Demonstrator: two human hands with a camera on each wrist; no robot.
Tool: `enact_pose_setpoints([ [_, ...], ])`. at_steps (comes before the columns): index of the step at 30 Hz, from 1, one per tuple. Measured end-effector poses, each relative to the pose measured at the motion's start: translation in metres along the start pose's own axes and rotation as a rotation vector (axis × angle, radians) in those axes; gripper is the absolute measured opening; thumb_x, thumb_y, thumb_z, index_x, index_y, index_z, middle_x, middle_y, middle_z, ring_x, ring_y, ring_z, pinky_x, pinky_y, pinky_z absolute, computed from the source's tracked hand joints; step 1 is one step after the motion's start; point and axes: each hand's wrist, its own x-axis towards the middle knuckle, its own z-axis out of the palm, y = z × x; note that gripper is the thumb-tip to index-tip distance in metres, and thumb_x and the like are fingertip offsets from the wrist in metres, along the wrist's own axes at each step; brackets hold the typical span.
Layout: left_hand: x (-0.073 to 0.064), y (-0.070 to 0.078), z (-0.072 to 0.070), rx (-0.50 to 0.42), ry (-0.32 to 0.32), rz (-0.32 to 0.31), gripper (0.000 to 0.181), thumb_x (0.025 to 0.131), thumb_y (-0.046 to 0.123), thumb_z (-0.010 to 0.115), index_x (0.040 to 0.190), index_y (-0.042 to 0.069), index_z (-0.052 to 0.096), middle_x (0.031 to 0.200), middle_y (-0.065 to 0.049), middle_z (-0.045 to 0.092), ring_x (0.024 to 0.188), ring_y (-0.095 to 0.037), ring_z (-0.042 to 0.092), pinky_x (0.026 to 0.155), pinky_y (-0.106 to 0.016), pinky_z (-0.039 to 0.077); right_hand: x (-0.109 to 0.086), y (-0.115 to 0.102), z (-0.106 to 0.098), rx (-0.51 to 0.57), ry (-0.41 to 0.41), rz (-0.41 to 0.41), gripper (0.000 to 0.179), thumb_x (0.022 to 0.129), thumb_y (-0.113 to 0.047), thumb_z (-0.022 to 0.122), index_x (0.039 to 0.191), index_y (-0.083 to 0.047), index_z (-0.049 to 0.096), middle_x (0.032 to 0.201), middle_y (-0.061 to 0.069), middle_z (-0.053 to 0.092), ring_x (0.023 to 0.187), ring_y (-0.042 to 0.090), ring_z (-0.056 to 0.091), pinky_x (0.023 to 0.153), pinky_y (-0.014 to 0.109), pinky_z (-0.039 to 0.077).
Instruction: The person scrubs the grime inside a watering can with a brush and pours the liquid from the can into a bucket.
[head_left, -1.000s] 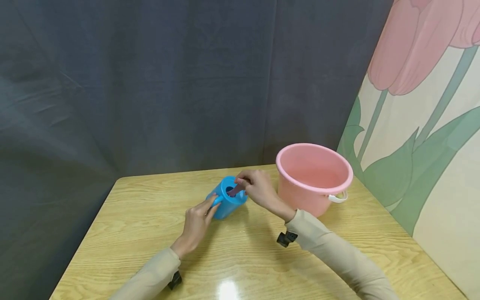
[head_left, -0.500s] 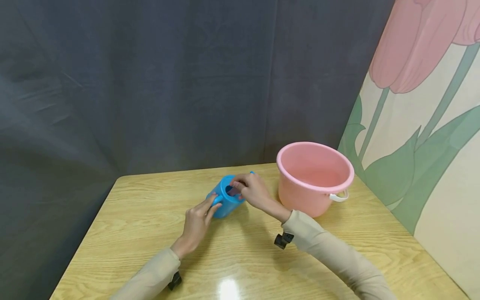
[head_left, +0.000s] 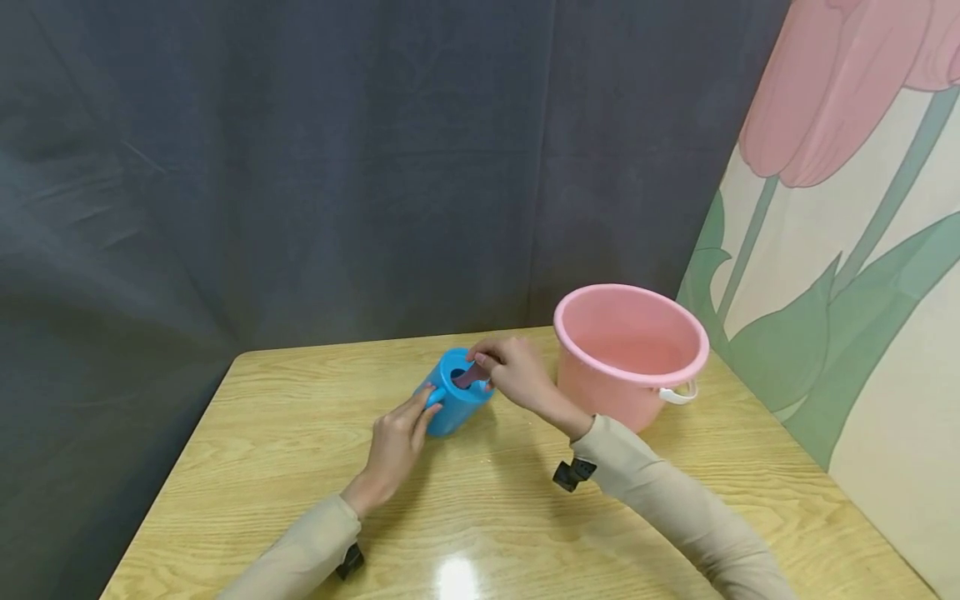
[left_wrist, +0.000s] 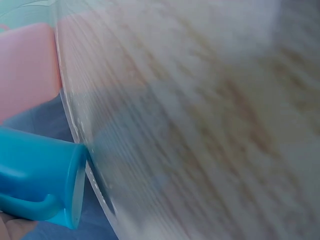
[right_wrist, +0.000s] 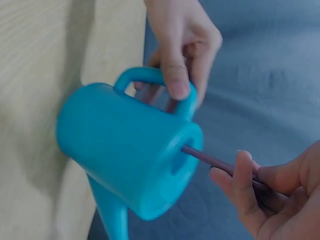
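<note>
A blue watering can [head_left: 455,408] is held tilted over the table, its round top opening facing up towards me. My left hand [head_left: 396,442] grips the can's handle, which shows best in the right wrist view, curving under the thumb [right_wrist: 177,85]. Between the fingers and thumb of my right hand [head_left: 517,375] is a slim mauve stick [right_wrist: 205,158]. The stick reaches into the can's opening, so its far end is hidden and I cannot tell its kind. The can's spout [right_wrist: 111,215] points away from the handle.
A pink bucket [head_left: 600,393] with a white handle [head_left: 677,395] stands right of my right hand, with what looks like water inside. The wooden table [head_left: 285,450] meets a dark curtain [head_left: 375,183] behind and a tulip-painted wall [head_left: 862,333] at right.
My right hand first dips closer to the can's opening, pushing the mauve stick deeper, then draws back up so more of it shows. The left hand and can stay almost still.
</note>
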Motion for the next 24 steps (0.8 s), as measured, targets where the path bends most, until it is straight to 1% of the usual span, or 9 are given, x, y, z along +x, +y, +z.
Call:
enact_pose_setpoints([
  [3,0.001,0.002,0.0,-0.004,-0.005,0.007,0.036,0.089,-0.002,0.069,0.125,-0.008,0.063,0.119,-0.026,0.065,0.105,-0.039,0.065,0.08,-0.043,0.057,-0.001,0.003,0.009,-0.032,0.001,-0.019,0.018,0.098,-0.002,0.057,0.098,-0.001,0.075,0.084,0.01,0.073,0.056,0.012,0.065,0.053,0.024,0.052],
  [6,0.002,0.004,-0.001,-0.004,-0.01,0.01,0.036,0.089,-0.002,0.069,0.125,-0.008,0.063,0.118,-0.027,0.065,0.104,-0.039,0.065,0.079,-0.042,0.058,-0.001,0.005,0.016,-0.031,-0.007,-0.017,0.019,0.099,-0.002,0.056,0.098,-0.002,0.075,0.085,0.01,0.073,0.055,0.01,0.063,0.053,0.024,0.051],
  [9,0.001,0.005,-0.002,-0.004,-0.014,0.007,0.037,0.089,-0.003,0.069,0.125,-0.009,0.063,0.118,-0.027,0.065,0.102,-0.038,0.066,0.077,-0.041,0.058,-0.002,0.007,0.019,-0.015,-0.009,-0.012,0.019,0.099,0.0,0.055,0.098,-0.002,0.075,0.088,0.011,0.073,0.055,0.009,0.064,0.053,0.023,0.052],
  [14,-0.001,0.003,-0.001,-0.002,-0.005,0.003,0.037,0.088,-0.003,0.07,0.124,-0.009,0.063,0.117,-0.027,0.065,0.102,-0.039,0.066,0.077,-0.041,0.058,-0.002,0.004,0.009,0.064,-0.016,0.012,0.02,0.099,0.002,0.053,0.098,0.002,0.073,0.089,0.015,0.073,0.063,0.019,0.068,0.054,0.024,0.054],
  [18,0.0,0.002,-0.001,-0.005,0.014,-0.005,0.036,0.088,-0.003,0.07,0.123,-0.009,0.064,0.117,-0.026,0.066,0.102,-0.038,0.066,0.077,-0.042,0.058,-0.001,-0.001,-0.001,0.083,-0.003,0.009,0.019,0.099,0.002,0.054,0.096,0.002,0.073,0.087,0.014,0.073,0.064,0.028,0.067,0.054,0.026,0.052],
  [21,0.0,0.002,-0.001,-0.007,0.024,-0.004,0.036,0.087,-0.003,0.071,0.122,-0.009,0.065,0.116,-0.027,0.066,0.102,-0.038,0.066,0.077,-0.042,0.058,0.001,-0.002,-0.004,0.058,0.018,-0.009,0.018,0.097,0.003,0.057,0.093,-0.001,0.074,0.086,0.011,0.073,0.062,0.029,0.066,0.053,0.027,0.051],
  [24,0.001,0.002,0.0,-0.003,0.022,0.006,0.036,0.087,-0.003,0.071,0.122,-0.009,0.065,0.115,-0.027,0.066,0.1,-0.038,0.067,0.076,-0.042,0.058,0.0,0.002,0.0,-0.006,0.035,-0.039,0.02,0.096,0.004,0.058,0.087,-0.004,0.074,0.082,0.007,0.073,0.062,0.02,0.066,0.052,0.026,0.049],
])
